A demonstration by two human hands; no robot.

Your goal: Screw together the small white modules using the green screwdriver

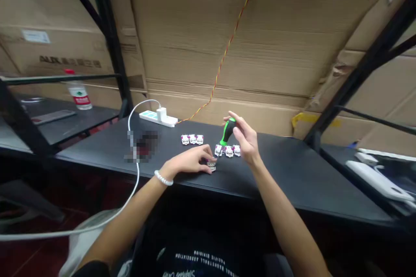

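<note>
At mid-frame, the left hand (194,159) pinches a small white part (212,165) while the right hand (247,140) grips a tilted screwdriver (229,130) — apparently a screwdriving step, calling next for steady, aligned turning.

1. My left hand (196,159) pinches a white part (211,165) on the black bench (279,173).
2. My right hand (248,139) holds a screwdriver (228,131), tilted, tip down near that part; I can't tell whether they touch.
3. Beyond my hands lie a left row (193,139) and a right row (229,151), three parts each.
4. Farther back, a plug (161,114) sits in a power strip (169,121).
</note>
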